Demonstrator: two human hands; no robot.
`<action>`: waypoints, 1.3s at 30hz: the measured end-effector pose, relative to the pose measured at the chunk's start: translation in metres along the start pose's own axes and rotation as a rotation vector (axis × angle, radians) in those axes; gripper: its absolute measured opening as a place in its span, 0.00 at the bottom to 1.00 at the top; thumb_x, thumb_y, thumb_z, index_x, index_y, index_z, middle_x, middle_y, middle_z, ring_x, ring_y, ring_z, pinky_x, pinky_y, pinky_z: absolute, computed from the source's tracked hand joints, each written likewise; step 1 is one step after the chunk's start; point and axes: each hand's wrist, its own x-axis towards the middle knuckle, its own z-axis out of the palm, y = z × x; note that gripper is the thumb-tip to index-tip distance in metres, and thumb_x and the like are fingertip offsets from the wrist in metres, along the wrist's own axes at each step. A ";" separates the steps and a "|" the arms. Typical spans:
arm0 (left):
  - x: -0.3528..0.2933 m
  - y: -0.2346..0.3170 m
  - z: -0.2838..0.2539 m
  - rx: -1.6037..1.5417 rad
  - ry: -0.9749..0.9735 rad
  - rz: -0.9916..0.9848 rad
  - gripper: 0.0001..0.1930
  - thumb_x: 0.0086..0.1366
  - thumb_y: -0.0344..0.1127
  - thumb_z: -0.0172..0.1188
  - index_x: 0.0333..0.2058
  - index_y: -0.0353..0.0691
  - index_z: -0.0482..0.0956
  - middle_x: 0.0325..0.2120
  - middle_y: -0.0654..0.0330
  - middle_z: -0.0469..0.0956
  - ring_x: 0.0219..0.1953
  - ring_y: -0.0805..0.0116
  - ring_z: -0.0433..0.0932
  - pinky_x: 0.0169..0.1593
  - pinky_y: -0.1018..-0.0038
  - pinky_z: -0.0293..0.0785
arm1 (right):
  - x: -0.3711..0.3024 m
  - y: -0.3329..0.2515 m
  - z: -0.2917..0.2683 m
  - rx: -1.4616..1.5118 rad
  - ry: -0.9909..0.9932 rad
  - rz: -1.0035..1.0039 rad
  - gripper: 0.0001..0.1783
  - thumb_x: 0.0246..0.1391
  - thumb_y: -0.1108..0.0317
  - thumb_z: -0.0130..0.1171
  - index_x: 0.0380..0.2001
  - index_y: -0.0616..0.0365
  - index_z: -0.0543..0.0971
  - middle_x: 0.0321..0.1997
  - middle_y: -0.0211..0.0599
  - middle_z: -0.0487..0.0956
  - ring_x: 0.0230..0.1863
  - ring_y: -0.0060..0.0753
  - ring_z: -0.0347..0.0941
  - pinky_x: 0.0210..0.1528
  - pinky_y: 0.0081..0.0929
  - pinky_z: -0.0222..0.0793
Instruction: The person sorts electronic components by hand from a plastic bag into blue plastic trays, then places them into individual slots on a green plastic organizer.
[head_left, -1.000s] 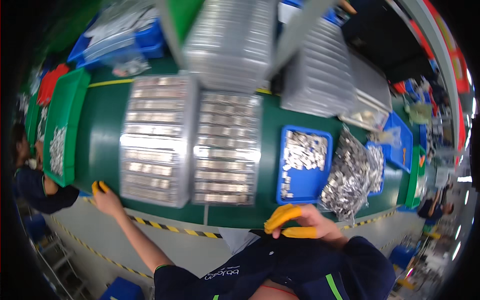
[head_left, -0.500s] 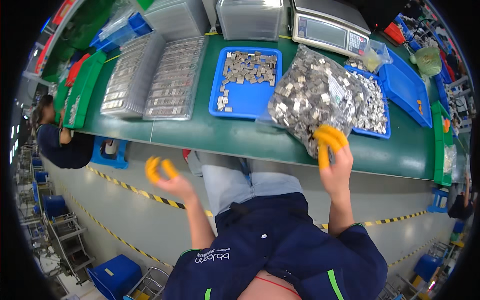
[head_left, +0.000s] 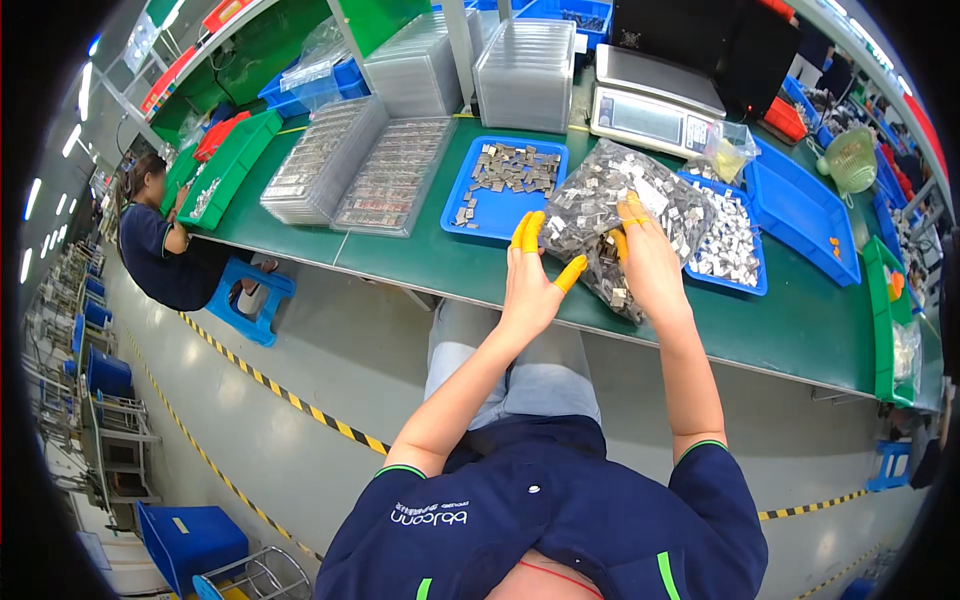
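A clear plastic bag full of small silvery metal parts (head_left: 590, 195) lies on the green table (head_left: 800, 325) in front of me. My right hand (head_left: 650, 260), with yellow finger cots, lies on the bag's near right side, thumb and fingers pressed into the plastic. My left hand (head_left: 530, 285), also with yellow cots, is held up at the bag's near left edge with its fingers spread and nothing in it. A blue tray with loose metal parts (head_left: 505, 185) sits just left of the bag. Another blue tray of parts (head_left: 735, 245) lies partly under the bag on the right.
Flat clear trays of parts (head_left: 390, 185) lie to the left, with stacks of clear trays (head_left: 525, 60) behind. A weighing scale (head_left: 655, 110) stands at the back and an empty blue tray (head_left: 805, 215) at the right. A co-worker (head_left: 160, 245) sits at the far left.
Both my hands have come up from beside my lap to the bag: the right now lies on it, the left is at its near edge. The view has steadied.
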 end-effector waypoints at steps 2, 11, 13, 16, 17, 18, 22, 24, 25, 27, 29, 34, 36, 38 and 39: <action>0.004 -0.001 0.008 -0.043 0.010 -0.015 0.38 0.52 0.34 0.65 0.58 0.36 0.53 0.56 0.49 0.54 0.57 0.57 0.57 0.54 0.67 0.64 | 0.000 0.006 -0.001 0.006 -0.088 0.054 0.24 0.51 0.69 0.53 0.51 0.67 0.66 0.55 0.54 0.66 0.57 0.49 0.61 0.57 0.35 0.59; 0.033 0.001 0.023 -0.672 0.026 -0.364 0.31 0.53 0.22 0.59 0.55 0.30 0.57 0.51 0.51 0.64 0.47 0.65 0.69 0.49 0.74 0.69 | 0.014 -0.002 0.002 -0.098 -0.205 0.114 0.33 0.50 0.62 0.55 0.52 0.76 0.60 0.60 0.62 0.57 0.61 0.52 0.55 0.60 0.35 0.54; 0.036 0.007 0.028 -0.692 0.019 -0.384 0.28 0.54 0.21 0.56 0.54 0.30 0.60 0.50 0.51 0.66 0.48 0.68 0.69 0.49 0.75 0.69 | 0.017 0.002 0.013 -0.123 -0.322 0.142 0.35 0.51 0.60 0.54 0.54 0.77 0.58 0.61 0.63 0.54 0.62 0.54 0.53 0.61 0.36 0.53; 0.038 0.005 0.033 -0.718 -0.050 -0.340 0.27 0.55 0.19 0.51 0.55 0.30 0.59 0.50 0.50 0.67 0.51 0.66 0.68 0.52 0.72 0.66 | 0.023 -0.002 0.024 -0.326 -0.386 0.128 0.44 0.52 0.51 0.50 0.58 0.76 0.48 0.61 0.63 0.53 0.63 0.57 0.48 0.63 0.43 0.45; 0.036 0.008 0.036 -0.681 -0.073 -0.265 0.27 0.54 0.19 0.50 0.55 0.29 0.58 0.50 0.49 0.67 0.51 0.64 0.68 0.54 0.70 0.64 | 0.025 -0.001 0.023 -0.335 -0.387 0.136 0.44 0.52 0.51 0.50 0.58 0.76 0.48 0.61 0.63 0.53 0.63 0.57 0.48 0.63 0.43 0.45; 0.032 -0.008 0.050 -0.323 0.000 -0.084 0.31 0.53 0.19 0.50 0.57 0.29 0.54 0.51 0.48 0.66 0.52 0.60 0.66 0.57 0.68 0.60 | 0.030 -0.004 0.022 -0.269 -0.377 0.179 0.45 0.52 0.50 0.50 0.59 0.75 0.47 0.61 0.63 0.53 0.63 0.57 0.48 0.63 0.44 0.46; 0.042 0.007 0.054 -0.396 -0.026 -0.208 0.31 0.53 0.18 0.46 0.58 0.29 0.52 0.54 0.47 0.62 0.56 0.62 0.62 0.58 0.72 0.56 | 0.052 0.010 0.020 -0.129 -0.439 0.226 0.48 0.51 0.46 0.49 0.61 0.69 0.43 0.62 0.64 0.52 0.61 0.59 0.54 0.60 0.43 0.52; 0.057 0.011 0.052 -0.626 -0.056 -0.256 0.30 0.54 0.17 0.45 0.58 0.29 0.52 0.53 0.49 0.62 0.55 0.64 0.63 0.58 0.73 0.57 | 0.062 0.019 0.025 -0.070 -0.360 0.180 0.47 0.50 0.43 0.49 0.62 0.63 0.45 0.61 0.65 0.52 0.57 0.59 0.59 0.57 0.38 0.58; 0.063 0.010 0.058 -0.638 -0.067 -0.254 0.30 0.54 0.17 0.45 0.58 0.29 0.52 0.53 0.49 0.62 0.55 0.64 0.63 0.58 0.73 0.57 | 0.069 0.024 0.028 -0.083 -0.360 0.190 0.47 0.50 0.43 0.49 0.62 0.63 0.45 0.61 0.65 0.52 0.57 0.59 0.59 0.57 0.38 0.58; 0.070 0.004 0.069 -0.526 -0.071 -0.286 0.30 0.54 0.18 0.45 0.58 0.28 0.51 0.53 0.49 0.63 0.55 0.64 0.63 0.57 0.73 0.58 | 0.086 0.031 0.034 0.082 -0.429 0.346 0.44 0.50 0.47 0.50 0.62 0.60 0.45 0.63 0.68 0.46 0.60 0.58 0.55 0.60 0.37 0.53; 0.070 -0.002 0.075 -0.579 -0.097 -0.285 0.31 0.56 0.20 0.46 0.59 0.28 0.48 0.54 0.47 0.60 0.56 0.62 0.61 0.57 0.72 0.58 | 0.090 0.030 0.038 -0.008 -0.353 0.328 0.42 0.50 0.49 0.51 0.61 0.60 0.49 0.61 0.70 0.49 0.58 0.58 0.58 0.58 0.38 0.58; 0.055 0.006 0.069 -0.403 -0.096 -0.208 0.34 0.55 0.25 0.49 0.59 0.27 0.44 0.60 0.42 0.46 0.62 0.49 0.44 0.63 0.64 0.39 | 0.086 0.018 0.034 -0.141 -0.382 0.381 0.38 0.45 0.49 0.55 0.58 0.54 0.59 0.52 0.63 0.65 0.47 0.56 0.69 0.49 0.41 0.67; 0.056 0.000 0.074 -0.439 -0.064 -0.197 0.34 0.55 0.26 0.49 0.59 0.27 0.44 0.60 0.42 0.45 0.63 0.49 0.41 0.64 0.64 0.34 | 0.090 0.014 0.033 -0.111 -0.415 0.390 0.34 0.43 0.48 0.56 0.53 0.52 0.65 0.43 0.56 0.72 0.43 0.54 0.71 0.46 0.40 0.68; 0.051 -0.003 0.080 -0.495 -0.001 -0.183 0.35 0.58 0.34 0.50 0.59 0.27 0.44 0.60 0.41 0.43 0.63 0.48 0.39 0.64 0.62 0.30 | 0.087 0.011 0.036 -0.146 -0.414 0.393 0.34 0.43 0.48 0.56 0.53 0.52 0.65 0.43 0.56 0.72 0.43 0.54 0.71 0.46 0.40 0.67; 0.051 0.000 0.082 -0.506 -0.014 -0.183 0.35 0.58 0.34 0.50 0.59 0.27 0.44 0.60 0.41 0.43 0.63 0.48 0.39 0.64 0.62 0.30 | 0.087 0.010 0.036 -0.174 -0.403 0.380 0.34 0.43 0.48 0.57 0.52 0.52 0.66 0.42 0.56 0.72 0.43 0.54 0.71 0.47 0.40 0.67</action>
